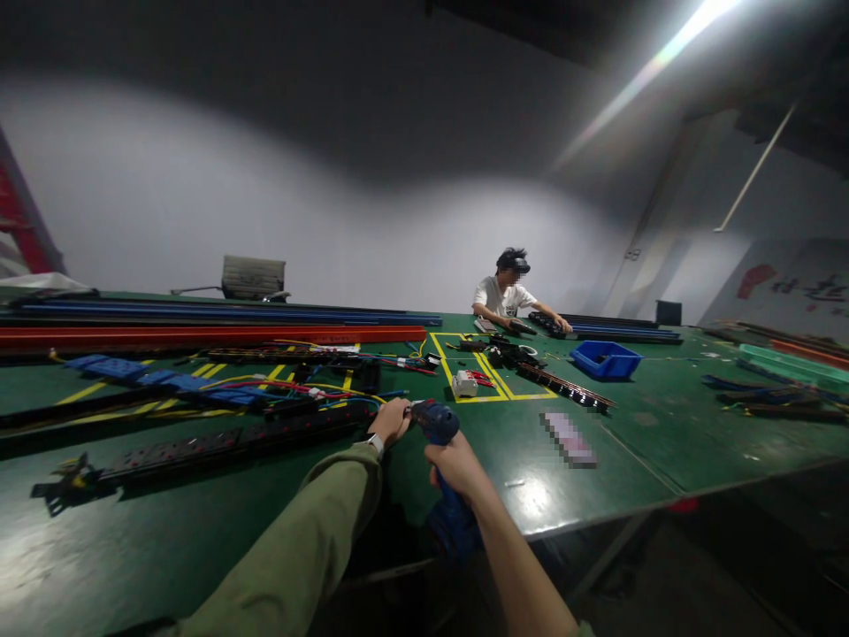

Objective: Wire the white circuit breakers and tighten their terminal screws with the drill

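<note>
Risk, slip: the blue plastic pistol-shaped cordless driver [436,421] has its nose right at the curled left hand [390,421]. If the bit jumps off its seat, I judge it could skid into those fingers.
Risk, shift: the long black metal power strip [218,445] lies loose on the green-topped work surface [570,495], with no clamp in view. Turning force could swing it sideways.
Risk, wires: red, blue and yellow loose wires [292,387] trail just beyond the strip and could snag a spinning tip.
Risk, edge: the driver's lower part hangs past the near edge of the surface, so a loosened grip would likely drop it to the floor.
Driver, look: glossy blue shell, darker at the nose, and a bulky blue base below the handle. The bit itself is hidden.
Driver, place: near centre, at the right end of the strip.
Right hand [455,466]: wrapped tight round the handle, arm bare.
Left hand: fingers closed about the driver's front end, olive sleeve and a wristwatch at the wrist.
Far side: a co-worker in a white shirt [505,296] handles black strips. A blue plastic bin [605,361] sits to the right, and a long red rail [212,335] lies far left.
</note>
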Tool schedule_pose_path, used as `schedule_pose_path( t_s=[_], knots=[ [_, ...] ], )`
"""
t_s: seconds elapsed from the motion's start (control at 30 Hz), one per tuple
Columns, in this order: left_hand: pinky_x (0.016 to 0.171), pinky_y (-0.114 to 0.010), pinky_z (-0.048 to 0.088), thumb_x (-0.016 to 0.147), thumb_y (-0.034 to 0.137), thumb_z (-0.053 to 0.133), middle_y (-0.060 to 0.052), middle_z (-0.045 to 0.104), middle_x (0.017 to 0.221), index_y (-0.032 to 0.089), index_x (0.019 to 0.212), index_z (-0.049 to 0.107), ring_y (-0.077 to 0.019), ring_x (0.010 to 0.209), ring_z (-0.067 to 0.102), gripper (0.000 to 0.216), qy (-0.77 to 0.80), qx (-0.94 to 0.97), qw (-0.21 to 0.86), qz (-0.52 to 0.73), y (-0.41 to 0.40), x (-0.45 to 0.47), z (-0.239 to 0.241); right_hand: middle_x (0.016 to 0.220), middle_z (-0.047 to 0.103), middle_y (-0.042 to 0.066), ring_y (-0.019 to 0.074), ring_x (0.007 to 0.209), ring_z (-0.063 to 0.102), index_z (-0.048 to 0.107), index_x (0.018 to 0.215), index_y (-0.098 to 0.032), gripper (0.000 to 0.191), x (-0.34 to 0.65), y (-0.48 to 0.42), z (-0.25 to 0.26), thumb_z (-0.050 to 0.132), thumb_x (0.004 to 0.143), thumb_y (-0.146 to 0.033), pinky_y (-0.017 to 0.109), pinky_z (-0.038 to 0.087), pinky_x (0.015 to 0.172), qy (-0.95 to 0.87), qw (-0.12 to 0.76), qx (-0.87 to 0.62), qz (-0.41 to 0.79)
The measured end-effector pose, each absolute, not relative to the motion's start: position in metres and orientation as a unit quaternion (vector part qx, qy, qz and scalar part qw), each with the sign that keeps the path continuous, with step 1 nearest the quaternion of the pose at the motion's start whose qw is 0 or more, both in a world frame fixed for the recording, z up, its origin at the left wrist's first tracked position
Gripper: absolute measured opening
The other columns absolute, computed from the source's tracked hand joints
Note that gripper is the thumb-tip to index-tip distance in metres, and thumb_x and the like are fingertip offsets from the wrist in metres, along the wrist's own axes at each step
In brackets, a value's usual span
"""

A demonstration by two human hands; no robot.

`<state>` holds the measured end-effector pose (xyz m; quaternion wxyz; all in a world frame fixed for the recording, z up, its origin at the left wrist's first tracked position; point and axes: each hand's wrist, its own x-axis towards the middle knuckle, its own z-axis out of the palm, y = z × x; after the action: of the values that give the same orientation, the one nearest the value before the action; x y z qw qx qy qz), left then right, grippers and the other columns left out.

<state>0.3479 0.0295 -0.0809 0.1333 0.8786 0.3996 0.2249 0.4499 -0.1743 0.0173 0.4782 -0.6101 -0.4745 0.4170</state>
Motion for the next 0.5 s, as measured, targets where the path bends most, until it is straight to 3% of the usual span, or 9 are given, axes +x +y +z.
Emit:
schedule_pose_path(
  t_s=[0.3, 0.5],
  knots=[
    [0.094, -0.036, 0.039, 0.085, 0.022, 0.049, -0.011, 0.064, 0.106, 0.019, 0.104, 0.062, -0.0246, 0.108, 0.057, 0.023, 0.404, 0.876, 0.142, 0.22, 0.0356, 0.3495, -0.0859, 0.05, 0.049, -0.008, 0.0142, 0.035, 0.052, 0.053, 0.089, -0.018, 0.026, 0.4525, -0.1709, 0.0143, 0.049, 0.063, -0.015, 0.023, 0.038, 0.035, -0.475, 0.476, -0.607, 0.423],
    [0.095, -0.035, 0.039, 0.087, 0.022, 0.047, -0.01, 0.064, 0.108, 0.02, 0.105, 0.063, -0.0236, 0.109, 0.057, 0.023, 0.397, 0.876, 0.142, 0.234, 0.0383, 0.35, -0.0896, 0.05, 0.048, -0.009, 0.0133, 0.034, 0.051, 0.053, 0.09, -0.019, 0.028, 0.4516, -0.1715, 0.0149, 0.049, 0.063, -0.014, 0.022, 0.038, 0.035, -0.463, 0.479, -0.612, 0.425]
  ],
)
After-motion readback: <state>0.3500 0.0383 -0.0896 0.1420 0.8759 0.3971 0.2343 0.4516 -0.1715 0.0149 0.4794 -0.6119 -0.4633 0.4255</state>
